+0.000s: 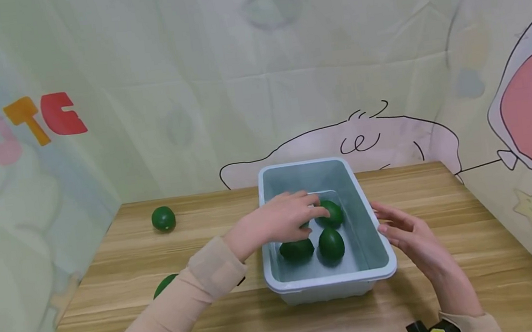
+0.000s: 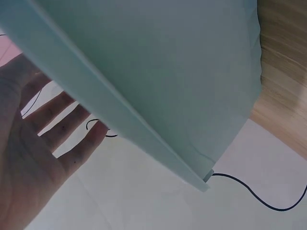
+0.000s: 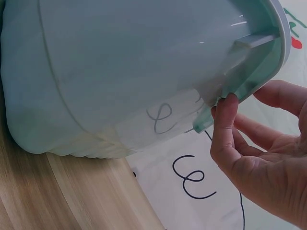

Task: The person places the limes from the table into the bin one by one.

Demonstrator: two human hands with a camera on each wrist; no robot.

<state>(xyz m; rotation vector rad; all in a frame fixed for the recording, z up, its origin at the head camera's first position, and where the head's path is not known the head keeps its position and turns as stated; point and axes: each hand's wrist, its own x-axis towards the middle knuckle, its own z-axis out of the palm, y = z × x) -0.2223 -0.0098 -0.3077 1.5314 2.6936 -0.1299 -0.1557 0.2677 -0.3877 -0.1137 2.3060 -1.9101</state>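
Observation:
A pale blue plastic bin (image 1: 331, 280) stands on the table with several dark green avocados in it. One avocado (image 1: 331, 244) lies near the middle, another avocado (image 1: 297, 250) to its left, and a further avocado (image 1: 333, 214) behind them. My left hand (image 1: 287, 218) reaches over the left rim, its fingers extended and spread above the fruit; a bit of green shows beneath them. In the left wrist view those fingers pass behind the bin wall (image 2: 158, 62). At the right rim, my right hand (image 1: 412, 237) holds the edge between thumb and fingers.
On the table (image 1: 213, 215), one avocado (image 1: 163, 219) sits at the back left. Nearer, a second avocado (image 1: 164, 285) is partly hidden by the left sleeve (image 1: 178, 305). A printed cloth backdrop (image 1: 180, 88) hangs behind the table and along its sides.

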